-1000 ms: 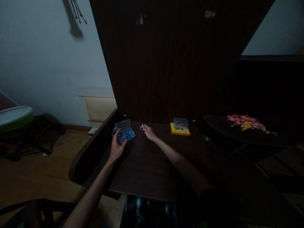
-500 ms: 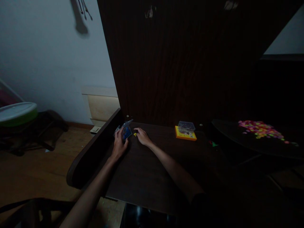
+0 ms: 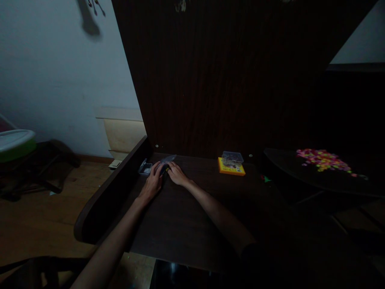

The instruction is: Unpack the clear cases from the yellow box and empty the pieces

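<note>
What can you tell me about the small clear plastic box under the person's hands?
The small clear plastic box is a flat, see-through case; its pale lid edge shows beyond the fingers. It lies near the far left corner of the dark wooden table, mostly covered. The left hand lies over it and fingers of the right hand touch its right side. In the dim light, whether the lid is shut cannot be told.

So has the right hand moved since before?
Yes. The right hand slid left, farther from the orange box, and now sits beside the left hand at the small clear case.
</note>
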Tool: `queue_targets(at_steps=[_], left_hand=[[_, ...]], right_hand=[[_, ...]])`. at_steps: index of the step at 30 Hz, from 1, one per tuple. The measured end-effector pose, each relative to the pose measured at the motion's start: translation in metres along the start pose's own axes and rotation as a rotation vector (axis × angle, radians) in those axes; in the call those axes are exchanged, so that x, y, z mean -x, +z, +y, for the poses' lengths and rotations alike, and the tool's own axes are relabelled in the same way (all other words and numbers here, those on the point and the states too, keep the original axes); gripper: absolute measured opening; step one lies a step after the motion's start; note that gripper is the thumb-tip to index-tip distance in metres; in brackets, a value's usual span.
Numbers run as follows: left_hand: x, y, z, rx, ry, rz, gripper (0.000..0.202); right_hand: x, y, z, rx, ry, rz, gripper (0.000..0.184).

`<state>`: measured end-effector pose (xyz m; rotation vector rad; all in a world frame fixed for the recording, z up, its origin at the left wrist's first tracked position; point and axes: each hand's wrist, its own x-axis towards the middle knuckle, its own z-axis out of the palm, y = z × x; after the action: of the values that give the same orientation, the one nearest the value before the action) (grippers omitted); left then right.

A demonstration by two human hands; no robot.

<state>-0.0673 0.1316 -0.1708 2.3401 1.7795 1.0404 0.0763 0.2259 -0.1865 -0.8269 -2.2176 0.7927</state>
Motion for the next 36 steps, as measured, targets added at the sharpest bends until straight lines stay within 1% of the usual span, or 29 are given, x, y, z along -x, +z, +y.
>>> queue_targets(at_steps=[4,9,12,18,24,30,36], left_hand=[[0.000,0.002,-0.001,-0.019,0.034,-0.002,0.053],[0.001,0.005,-0.002,-0.035,0.063,0.027,0.055],[0.002,0.006,-0.003,-0.030,0.074,0.041,0.055],[0.002,0.006,-0.003,-0.032,0.063,0.043,0.053],[0.002,0.004,-0.001,-0.021,0.055,0.052,0.055],[0.000,0.005,-0.005,-0.020,0.058,0.063,0.059],[-0.001,0.004,-0.008,-0.036,0.102,0.078,0.060]], right_hand=[[0.000,0.003,0.001,0.003,-0.011,0.026,0.040],[-0.001,0.007,0.005,-0.004,-0.010,0.131,0.046],[-0.002,0.009,0.007,0.001,-0.018,0.148,0.047],[0.000,0.009,0.008,0.033,-0.018,0.137,0.038],[0.001,0.008,0.004,0.054,-0.043,0.098,0.039],[0.001,0.010,0.003,0.072,-0.051,0.079,0.046],[0.002,0.011,0.003,0.078,-0.055,0.058,0.036]])
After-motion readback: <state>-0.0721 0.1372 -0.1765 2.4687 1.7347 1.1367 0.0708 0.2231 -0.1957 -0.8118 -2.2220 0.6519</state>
